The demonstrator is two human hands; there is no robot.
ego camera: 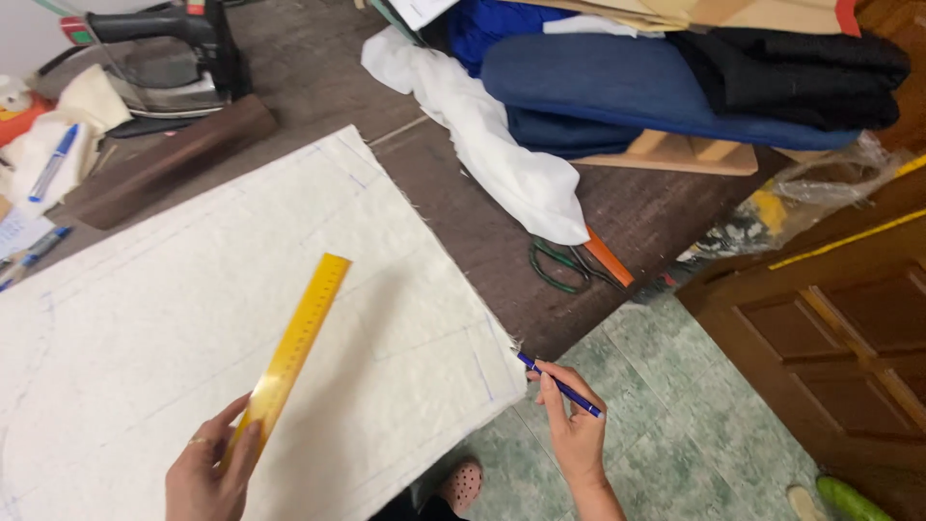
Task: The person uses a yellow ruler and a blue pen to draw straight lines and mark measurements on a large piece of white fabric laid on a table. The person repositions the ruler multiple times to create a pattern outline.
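two hands: both are low in the frame, each closed on a tool, so you have nothing free to pin the cloth.
left hand [207, 473]: bottom left of centre, fingers wrapped round the near end of the yellow ruler [292, 347]. the ruler runs up and to the right and looks lifted or only lightly resting on the cloth.
right hand [576, 434]: bottom centre-right, pinching the blue pen [559, 384], whose tip sits just at the frayed right corner of the cloth, over the table edge.
white cloth [193, 318]: spread flat across the left half of the frame, faint blue lines already drawn on it, one running near the right edge.
advice: lay the ruler fully flat before you draw, press along its length and not only at the end you grip, or it will pivot. keep the pen upright against its edge and pull lightly so the loose weave does not drag.
scissors [564, 262]: centre of the frame on the dark table [453, 193], partly under a white fabric, well apart from your hands.
folded fabrics [637, 82]: blue and black, stacked at upper centre-right.
iron [164, 58]: upper left, beyond the cloth.
spare pens [48, 164]: far left edge.
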